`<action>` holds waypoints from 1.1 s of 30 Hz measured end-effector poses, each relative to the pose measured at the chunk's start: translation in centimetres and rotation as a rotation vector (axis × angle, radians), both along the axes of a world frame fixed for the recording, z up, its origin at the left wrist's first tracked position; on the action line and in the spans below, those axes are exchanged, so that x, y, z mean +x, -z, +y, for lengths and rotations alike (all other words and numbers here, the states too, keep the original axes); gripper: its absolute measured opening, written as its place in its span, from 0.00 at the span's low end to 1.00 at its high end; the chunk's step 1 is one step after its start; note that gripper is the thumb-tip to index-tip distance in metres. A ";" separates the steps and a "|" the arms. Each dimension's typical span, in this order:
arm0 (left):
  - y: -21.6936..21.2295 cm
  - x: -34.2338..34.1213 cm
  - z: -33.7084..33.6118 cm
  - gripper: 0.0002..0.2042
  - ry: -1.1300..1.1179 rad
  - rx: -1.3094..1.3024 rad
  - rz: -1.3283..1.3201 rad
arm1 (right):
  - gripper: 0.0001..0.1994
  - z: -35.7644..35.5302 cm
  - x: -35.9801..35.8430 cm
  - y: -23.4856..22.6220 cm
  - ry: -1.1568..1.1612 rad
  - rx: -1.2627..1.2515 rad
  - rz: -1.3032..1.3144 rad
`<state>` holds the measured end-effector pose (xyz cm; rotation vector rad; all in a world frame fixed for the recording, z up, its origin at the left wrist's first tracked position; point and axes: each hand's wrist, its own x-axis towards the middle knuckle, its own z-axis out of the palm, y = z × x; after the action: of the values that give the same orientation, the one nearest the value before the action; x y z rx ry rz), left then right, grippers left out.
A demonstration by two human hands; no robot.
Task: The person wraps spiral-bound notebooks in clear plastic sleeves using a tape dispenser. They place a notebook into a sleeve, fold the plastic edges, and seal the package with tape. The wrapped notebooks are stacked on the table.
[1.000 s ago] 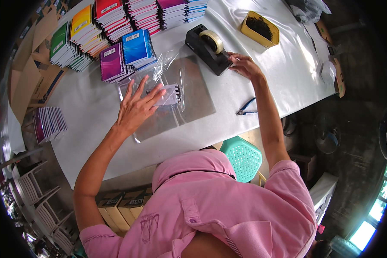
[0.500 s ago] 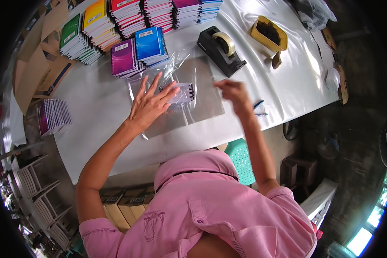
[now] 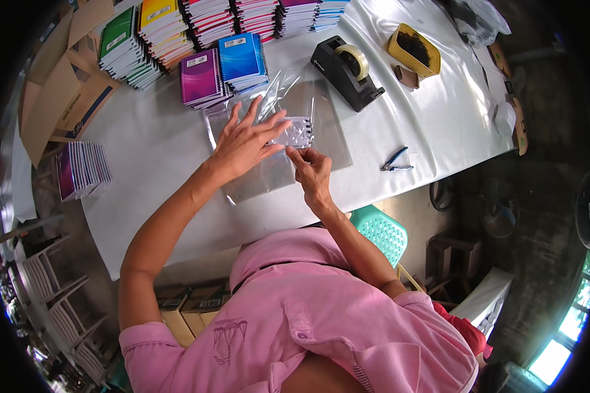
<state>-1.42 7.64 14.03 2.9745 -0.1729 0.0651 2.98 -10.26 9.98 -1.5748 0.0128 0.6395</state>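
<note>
Left hand (image 3: pixel 246 141) spread flat on the bagged notebook (image 3: pixel 294 133), right hand (image 3: pixel 310 167) pinches the clear bag (image 3: pixel 269 173) flap mid-table, likely sealing; tape needs pressing next.

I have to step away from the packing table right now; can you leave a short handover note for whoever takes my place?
Left hand: spread flat on the clear plastic bag, pinning it and the small spiral notebook inside it to the white table.
Right hand: fingertips pinched at the notebook's near edge; what they pinch cannot be seen.
Nearby: black tape dispenser behind the bag, small pliers to the right, stacks of notebooks along the far edge.
Done: notebook is in the bag.
Left: the bag does not look taped shut yet; many notebooks remain unbagged.
</note>
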 end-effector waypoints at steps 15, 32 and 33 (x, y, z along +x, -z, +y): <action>1.8 -1.3 -2.1 0.22 -0.027 -1.165 0.442 | 0.39 -7.2 8.0 5.1 -0.410 0.242 0.876; 16.1 -7.2 -3.6 0.32 -0.476 -0.358 -0.281 | 0.57 18.2 -0.5 -6.3 -0.910 0.276 0.483; 14.7 -7.0 -3.1 0.30 -0.455 -0.236 -0.424 | 0.55 22.2 -1.9 -4.4 -0.920 0.260 0.407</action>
<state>-8.40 4.56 -0.67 2.6622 0.4344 0.7155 1.06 11.97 14.40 -1.1194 -0.4952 1.6008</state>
